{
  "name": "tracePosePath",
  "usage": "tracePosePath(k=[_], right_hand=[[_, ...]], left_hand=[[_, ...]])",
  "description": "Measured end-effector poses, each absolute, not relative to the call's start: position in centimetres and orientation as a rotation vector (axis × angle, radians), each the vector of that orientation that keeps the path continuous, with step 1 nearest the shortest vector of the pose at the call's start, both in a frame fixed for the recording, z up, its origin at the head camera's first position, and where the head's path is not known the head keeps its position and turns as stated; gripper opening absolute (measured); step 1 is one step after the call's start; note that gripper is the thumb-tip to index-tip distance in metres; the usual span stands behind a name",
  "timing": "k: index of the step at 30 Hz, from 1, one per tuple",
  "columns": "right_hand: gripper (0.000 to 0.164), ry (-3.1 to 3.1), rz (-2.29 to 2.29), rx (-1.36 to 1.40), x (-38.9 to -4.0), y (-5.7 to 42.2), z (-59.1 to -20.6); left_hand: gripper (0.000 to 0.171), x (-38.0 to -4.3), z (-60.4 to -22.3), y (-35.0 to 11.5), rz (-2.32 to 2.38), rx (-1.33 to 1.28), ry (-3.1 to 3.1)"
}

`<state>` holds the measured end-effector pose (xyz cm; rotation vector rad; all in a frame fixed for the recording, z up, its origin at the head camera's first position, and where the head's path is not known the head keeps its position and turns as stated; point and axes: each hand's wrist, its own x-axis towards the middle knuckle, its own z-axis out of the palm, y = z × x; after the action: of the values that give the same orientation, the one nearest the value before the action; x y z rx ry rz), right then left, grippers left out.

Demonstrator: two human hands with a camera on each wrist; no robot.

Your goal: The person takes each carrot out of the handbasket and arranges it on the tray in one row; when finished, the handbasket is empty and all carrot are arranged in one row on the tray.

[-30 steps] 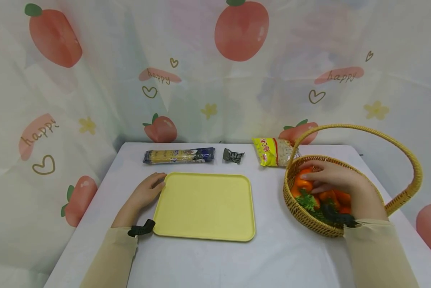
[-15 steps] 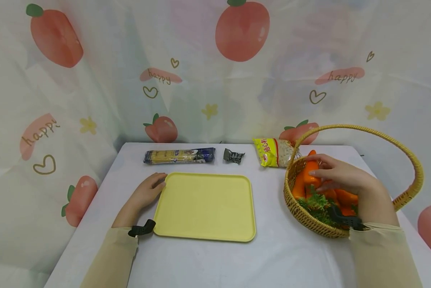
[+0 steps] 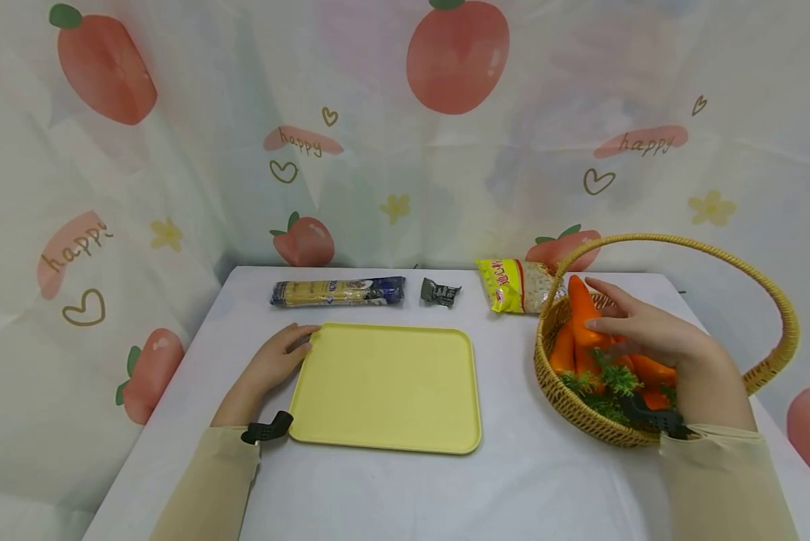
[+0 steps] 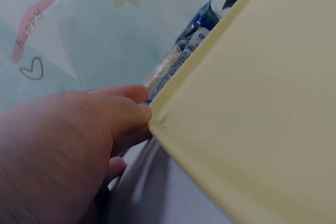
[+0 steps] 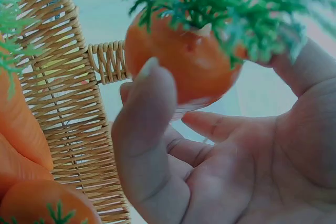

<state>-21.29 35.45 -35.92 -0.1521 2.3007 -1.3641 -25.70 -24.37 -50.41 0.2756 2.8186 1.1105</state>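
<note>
In my right hand (image 3: 655,330), thumb and fingers grip an orange carrot (image 3: 584,315) with its tip up and its green leaves (image 5: 231,9) hanging down, over the wicker basket (image 3: 554,406). More orange carrots (image 3: 563,349) lie inside the basket, partly hidden by the hand and the leaves. Over on the left, my left hand (image 3: 279,357) pinches the far left corner of the yellow tray (image 3: 385,387). The left wrist view shows its thumb (image 4: 128,116) against the tray's rim, with other fingers partly hidden behind and below.
A long pack of noodles (image 3: 337,291), a small dark wrapped packet (image 3: 439,292) and a yellow bag (image 3: 506,285) lie along the table's back edge. The basket's tall handle (image 3: 773,300) arches over the right side. A printed cloth (image 3: 378,173) hangs behind the table.
My right hand has drawn the carrot upward among the others in the basket, so its tip now stands above the rim. The left hand and the tray stay where they were.
</note>
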Motion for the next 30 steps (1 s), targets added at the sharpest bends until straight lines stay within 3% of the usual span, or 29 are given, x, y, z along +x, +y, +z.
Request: tracePosePath(k=[5,30], right_hand=[[0.09,2.299,-1.38,-0.169,-20.7,35.1,-35.8],[0.093,2.113,-1.38,-0.371,-17.7,32.0,-35.3]], left_hand=[[0.03,-25.6,-50.4,-24.4,1.154,0.333,2.815],[0.045,-25.8,-50.2,-24.6,1.069,0.217,2.764]])
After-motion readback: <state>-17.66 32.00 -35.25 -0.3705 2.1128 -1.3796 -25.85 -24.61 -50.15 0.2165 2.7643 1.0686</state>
